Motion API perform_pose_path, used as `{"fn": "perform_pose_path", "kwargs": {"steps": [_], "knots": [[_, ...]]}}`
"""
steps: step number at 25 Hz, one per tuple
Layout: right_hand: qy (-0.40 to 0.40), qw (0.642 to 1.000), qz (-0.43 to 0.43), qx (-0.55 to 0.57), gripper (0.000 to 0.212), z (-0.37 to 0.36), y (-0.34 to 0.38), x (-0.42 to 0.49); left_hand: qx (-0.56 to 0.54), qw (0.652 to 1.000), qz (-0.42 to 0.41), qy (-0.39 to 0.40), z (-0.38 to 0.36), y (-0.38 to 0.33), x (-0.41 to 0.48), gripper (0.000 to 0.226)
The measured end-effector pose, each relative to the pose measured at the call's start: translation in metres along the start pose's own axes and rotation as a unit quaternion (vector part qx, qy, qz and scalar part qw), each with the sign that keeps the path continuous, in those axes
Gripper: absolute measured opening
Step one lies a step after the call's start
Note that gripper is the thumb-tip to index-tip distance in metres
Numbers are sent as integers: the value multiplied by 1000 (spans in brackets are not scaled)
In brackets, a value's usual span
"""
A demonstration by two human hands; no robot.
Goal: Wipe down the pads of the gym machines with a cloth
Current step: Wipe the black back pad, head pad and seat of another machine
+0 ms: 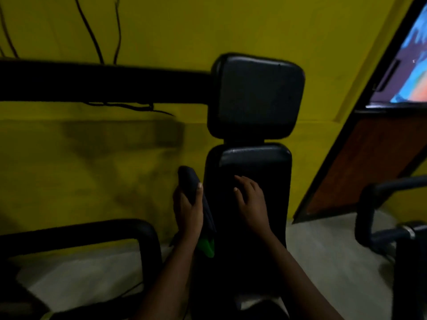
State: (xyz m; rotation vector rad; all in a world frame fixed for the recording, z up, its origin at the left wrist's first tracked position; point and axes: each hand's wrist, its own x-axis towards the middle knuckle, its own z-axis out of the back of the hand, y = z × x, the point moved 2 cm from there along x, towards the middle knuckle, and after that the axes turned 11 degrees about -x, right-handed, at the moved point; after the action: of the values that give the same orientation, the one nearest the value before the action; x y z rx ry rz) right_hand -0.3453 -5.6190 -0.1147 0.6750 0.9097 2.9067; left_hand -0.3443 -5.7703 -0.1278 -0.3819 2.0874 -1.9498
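gripping a dark cloth (193, 192) in the head view, the left hand (187, 211) is curling fingers and thumb round it just left of the long pad (265, 172). cloth is sticking up above the fist and hanging down past the wrist along the pad's left edge; a green bit (206, 247) is showing at its lower end, can't tell if it is part of the cloth or something else. right hand (250, 199) is lying flat on the long pad, fingers straight and slightly spread, holding nothing. square upper pad (255, 95) is sitting above the long one, apart from both hands, with a narrow gap between the two pads. a black bar (104, 80) is running left from the upper pad in front of the yellow wall (161, 31). a curved black frame (92, 229) is showing lower left, more machine tubing (369, 204) at right, and a tilted screen (413, 54) top right.

handling guess: cloth is looking soft, light and floppy, so it is needing bunching in the palm or spreading under flat fingers, not pinching by a corner. pads are looking like smooth vinyl, firm with some give, probably a bit slippery. cloth isn't touching the pad face yet, so wiping here is likely just starting. scene is dim and blurry, fine detail is not readable.
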Motion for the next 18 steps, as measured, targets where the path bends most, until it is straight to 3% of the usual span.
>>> {"fn": "perform_pose_path", "kwargs": {"steps": [5, 9, 13, 15, 18], "knots": [[-175, 963, 93, -182, 55, -28, -28, 65, 77, 993, -87, -13, -48, -14, 55, 95], [-263, 931, 132, -216, 57, -57, -53, 78, 73, 981, -174, -48, -66, -13, 58, 103], [-289, 921, 158, -209, 57, -62, -56, 80, 148, 962, -220, -73, -82, -27, 57, 103], [-295, 920, 158, -205, 57, -61, -55, 81, 82, 979, -175, -63, -78, -20, 61, 99], [-299, 919, 158, -203, 56, -61, -54, 82, -25, 998, -35, -55, -64, 16, 60, 80]]}}
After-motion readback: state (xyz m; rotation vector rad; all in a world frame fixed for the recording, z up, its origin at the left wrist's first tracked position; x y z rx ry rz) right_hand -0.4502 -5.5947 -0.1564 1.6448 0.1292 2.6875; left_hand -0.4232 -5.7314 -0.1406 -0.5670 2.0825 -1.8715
